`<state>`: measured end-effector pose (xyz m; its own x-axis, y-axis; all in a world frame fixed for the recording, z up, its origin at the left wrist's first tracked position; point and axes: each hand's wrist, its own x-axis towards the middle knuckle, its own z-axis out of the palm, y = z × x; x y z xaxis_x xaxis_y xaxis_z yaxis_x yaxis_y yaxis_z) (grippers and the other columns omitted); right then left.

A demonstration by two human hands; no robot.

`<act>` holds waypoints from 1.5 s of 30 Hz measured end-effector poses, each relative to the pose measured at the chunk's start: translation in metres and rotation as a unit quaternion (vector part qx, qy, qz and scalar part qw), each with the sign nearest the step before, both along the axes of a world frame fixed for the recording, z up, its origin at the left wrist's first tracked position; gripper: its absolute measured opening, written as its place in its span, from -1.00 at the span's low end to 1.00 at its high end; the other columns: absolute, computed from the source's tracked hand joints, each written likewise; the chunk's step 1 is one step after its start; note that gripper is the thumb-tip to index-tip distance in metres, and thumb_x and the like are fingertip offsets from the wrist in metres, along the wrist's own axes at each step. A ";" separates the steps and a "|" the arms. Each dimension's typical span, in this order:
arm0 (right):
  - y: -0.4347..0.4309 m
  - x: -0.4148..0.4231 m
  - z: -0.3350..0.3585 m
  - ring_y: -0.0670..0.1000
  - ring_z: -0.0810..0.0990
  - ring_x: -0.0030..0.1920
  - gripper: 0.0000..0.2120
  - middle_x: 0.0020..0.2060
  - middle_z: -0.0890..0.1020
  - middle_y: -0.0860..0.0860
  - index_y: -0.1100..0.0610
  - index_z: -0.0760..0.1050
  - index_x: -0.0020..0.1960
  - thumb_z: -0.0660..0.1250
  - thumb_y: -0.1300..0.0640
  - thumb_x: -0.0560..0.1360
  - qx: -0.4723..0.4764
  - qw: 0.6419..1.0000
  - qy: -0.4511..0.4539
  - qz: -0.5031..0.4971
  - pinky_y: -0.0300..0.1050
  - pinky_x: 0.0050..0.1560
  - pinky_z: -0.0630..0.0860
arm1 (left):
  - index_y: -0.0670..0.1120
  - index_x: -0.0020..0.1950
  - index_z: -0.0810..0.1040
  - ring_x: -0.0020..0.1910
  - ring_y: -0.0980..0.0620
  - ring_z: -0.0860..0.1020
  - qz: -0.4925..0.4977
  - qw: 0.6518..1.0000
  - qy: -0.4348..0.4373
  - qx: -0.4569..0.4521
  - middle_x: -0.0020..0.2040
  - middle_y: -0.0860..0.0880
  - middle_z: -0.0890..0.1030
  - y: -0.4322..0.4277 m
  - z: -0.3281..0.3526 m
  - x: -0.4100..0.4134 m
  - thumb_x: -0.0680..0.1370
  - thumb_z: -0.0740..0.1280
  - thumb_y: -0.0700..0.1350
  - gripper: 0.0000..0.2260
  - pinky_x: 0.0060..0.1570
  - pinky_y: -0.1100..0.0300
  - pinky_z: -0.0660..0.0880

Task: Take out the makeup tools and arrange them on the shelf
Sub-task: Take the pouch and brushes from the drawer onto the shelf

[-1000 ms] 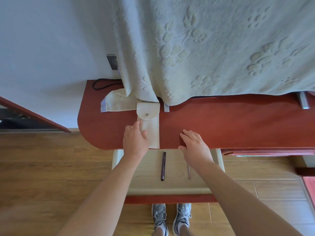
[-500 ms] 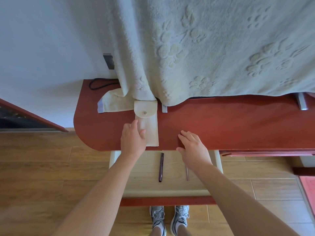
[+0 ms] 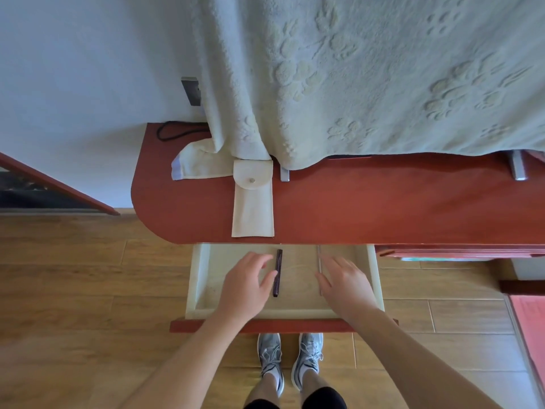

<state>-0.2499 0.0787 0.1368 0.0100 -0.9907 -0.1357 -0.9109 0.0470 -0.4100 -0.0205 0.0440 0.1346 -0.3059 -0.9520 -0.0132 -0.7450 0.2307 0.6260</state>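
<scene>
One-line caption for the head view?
Over the open drawer, left hand and right hand hover beside a dark stick and a thin metal tool; a pouch lies on the desk.

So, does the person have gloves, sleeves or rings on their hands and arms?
No. The left hand and right hand wear no gloves, and no rings or watch show. The left forearm and right forearm have no sleeve in view.

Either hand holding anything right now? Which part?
Nothing held. Left hand open beside the dark pen; right hand open by the thin silver tool.
</scene>
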 end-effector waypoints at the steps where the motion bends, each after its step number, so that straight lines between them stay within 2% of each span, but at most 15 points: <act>1: 0.000 -0.001 -0.005 0.08 0.53 -0.17 -0.83 -0.19 0.54 -0.01 0.13 0.51 0.05 0.35 0.07 0.52 0.027 1.000 -0.001 -0.008 -0.15 -0.26 0.33 | -0.08 0.25 0.57 -0.18 0.18 0.46 0.008 0.999 -0.008 0.031 -0.06 0.07 0.57 0.003 -0.008 -0.004 0.54 0.39 -0.05 -0.71 -0.13 0.19 0.57; 4: -0.008 -0.002 -0.023 0.10 0.54 0.04 -0.60 0.04 0.55 0.05 0.12 0.37 0.37 0.26 0.01 0.57 0.112 0.993 -0.004 -0.030 -0.08 -0.07 0.45 | -0.04 0.35 0.50 -0.07 0.10 0.54 0.038 0.993 -0.035 0.106 0.09 0.04 0.57 0.001 -0.031 -0.018 0.57 0.36 0.01 -0.64 -0.01 0.19 0.54; 8: -0.017 -0.004 -0.052 0.14 0.56 -0.02 -0.58 0.03 0.52 0.08 0.14 0.34 0.36 0.25 0.00 0.56 0.159 0.986 -0.009 -0.051 -0.08 -0.14 0.46 | -0.06 0.40 0.44 0.01 -0.03 0.59 0.079 0.980 -0.079 0.162 0.17 -0.03 0.54 -0.012 -0.056 -0.035 0.56 0.36 0.04 -0.56 -0.01 0.10 0.55; 14: -0.029 -0.003 -0.081 0.18 0.55 0.08 -0.49 0.18 0.48 0.11 0.13 0.26 0.46 0.27 0.07 0.56 0.185 0.981 -0.016 -0.058 -0.04 0.02 0.48 | -0.02 0.36 0.45 -0.02 -0.09 0.61 0.089 0.974 -0.120 0.170 0.10 -0.03 0.55 -0.018 -0.082 -0.051 0.51 0.39 -0.05 -0.58 -0.09 0.07 0.56; 17: -0.030 -0.001 -0.084 0.20 0.56 0.03 -0.56 0.13 0.49 0.11 0.13 0.32 0.41 0.25 0.16 0.55 0.187 0.980 -0.029 -0.064 -0.05 -0.02 0.47 | 0.00 0.34 0.49 0.00 -0.08 0.61 0.095 0.977 -0.101 0.160 0.05 -0.02 0.60 -0.018 -0.086 -0.054 0.49 0.38 -0.12 -0.59 -0.04 0.07 0.56; 20: -0.029 0.001 -0.080 0.18 0.56 -0.06 -0.62 0.03 0.51 0.10 0.13 0.40 0.33 0.22 0.22 0.52 0.179 0.980 -0.041 -0.071 -0.08 -0.12 0.47 | 0.03 0.27 0.55 -0.09 -0.04 0.61 0.103 0.978 -0.088 0.158 -0.05 0.01 0.63 -0.018 -0.085 -0.053 0.48 0.37 -0.14 -0.65 -0.11 0.08 0.58; 25: -0.027 0.001 -0.063 0.17 0.52 -0.20 -0.78 -0.13 0.48 0.08 0.16 0.53 0.05 0.20 0.26 0.46 0.147 0.987 -0.015 -0.059 -0.12 -0.26 0.39 | 0.00 -0.08 0.63 -0.33 -0.01 0.54 0.108 0.980 -0.060 0.154 -0.28 0.05 0.59 -0.014 -0.070 -0.048 0.49 0.37 -0.16 -0.92 -0.33 0.12 0.52; 28: -0.018 0.001 -0.047 0.15 0.52 -0.23 -0.81 -0.15 0.48 0.04 0.15 0.56 -0.04 0.20 0.26 0.43 0.134 0.988 -0.013 -0.071 -0.06 -0.26 0.50 | -0.01 -0.09 0.64 -0.40 0.05 0.49 0.100 0.982 -0.047 0.153 -0.31 0.07 0.58 -0.009 -0.049 -0.047 0.49 0.36 -0.21 -0.87 -0.44 0.20 0.39; 30: -0.010 0.001 -0.035 0.12 0.51 -0.24 -0.80 -0.16 0.47 0.01 0.12 0.57 -0.07 0.19 0.25 0.43 0.126 0.989 -0.007 -0.080 -0.05 -0.26 0.51 | 0.00 -0.23 0.55 -0.46 0.06 0.41 0.100 0.981 -0.058 0.155 -0.41 0.07 0.48 -0.004 -0.031 -0.046 0.49 0.33 -0.23 -0.85 -0.48 0.24 0.24; 33: 0.001 0.000 -0.019 0.08 0.48 -0.24 -0.79 -0.19 0.45 -0.03 0.09 0.58 -0.08 0.19 0.23 0.42 0.110 0.991 0.006 -0.079 -0.09 -0.29 0.45 | -0.01 -0.33 0.45 -0.44 -0.02 0.43 0.095 0.982 -0.069 0.147 -0.43 0.02 0.47 0.004 -0.011 -0.044 0.45 0.31 -0.24 -0.80 -0.47 0.17 0.26; 35: 0.009 0.000 -0.007 0.06 0.46 -0.26 -0.80 -0.22 0.44 -0.05 0.08 0.58 -0.10 0.19 0.24 0.42 0.093 0.993 0.009 -0.070 -0.12 -0.33 0.40 | 0.00 -0.32 0.47 -0.40 -0.02 0.46 0.091 0.984 -0.074 0.137 -0.40 0.04 0.49 0.012 0.000 -0.042 0.43 0.30 -0.25 -0.82 -0.45 0.14 0.31; 38: 0.020 -0.004 0.011 0.04 0.42 -0.32 -0.83 -0.28 0.40 -0.08 0.09 0.58 -0.15 0.22 0.25 0.42 0.055 0.997 0.003 -0.053 -0.17 -0.41 0.25 | -0.03 -0.15 0.59 -0.32 0.01 0.52 0.096 0.987 -0.074 0.110 -0.29 0.05 0.56 0.022 0.016 -0.042 0.46 0.32 -0.23 -0.89 -0.37 0.12 0.48; 40: 0.027 -0.008 0.021 0.02 0.41 -0.35 -0.83 -0.30 0.39 -0.09 0.08 0.58 -0.15 0.24 0.26 0.42 0.028 0.998 -0.018 -0.046 -0.23 -0.45 0.18 | -0.01 -0.03 0.63 -0.29 0.03 0.55 0.109 0.988 -0.053 0.094 -0.22 0.07 0.60 0.029 0.029 -0.044 0.49 0.35 -0.22 -0.86 -0.28 0.10 0.55; 42: 0.033 -0.012 0.029 0.03 0.39 -0.36 -0.85 -0.30 0.39 -0.08 0.09 0.57 -0.15 0.25 0.27 0.42 0.013 0.999 -0.027 -0.045 -0.21 -0.45 0.17 | -0.03 0.03 0.65 -0.28 0.04 0.55 0.120 0.989 -0.038 0.077 -0.18 0.06 0.61 0.035 0.041 -0.048 0.51 0.37 -0.21 -0.85 -0.24 0.09 0.57; 45: 0.036 -0.019 0.040 0.05 0.39 -0.37 -0.89 -0.30 0.40 -0.04 0.12 0.54 -0.17 0.26 0.28 0.42 -0.010 0.998 -0.034 -0.051 -0.15 -0.42 0.25 | -0.05 0.09 0.66 -0.25 0.08 0.55 0.135 0.989 -0.018 0.052 -0.14 0.07 0.63 0.037 0.053 -0.056 0.50 0.42 -0.20 -0.82 -0.22 0.21 0.52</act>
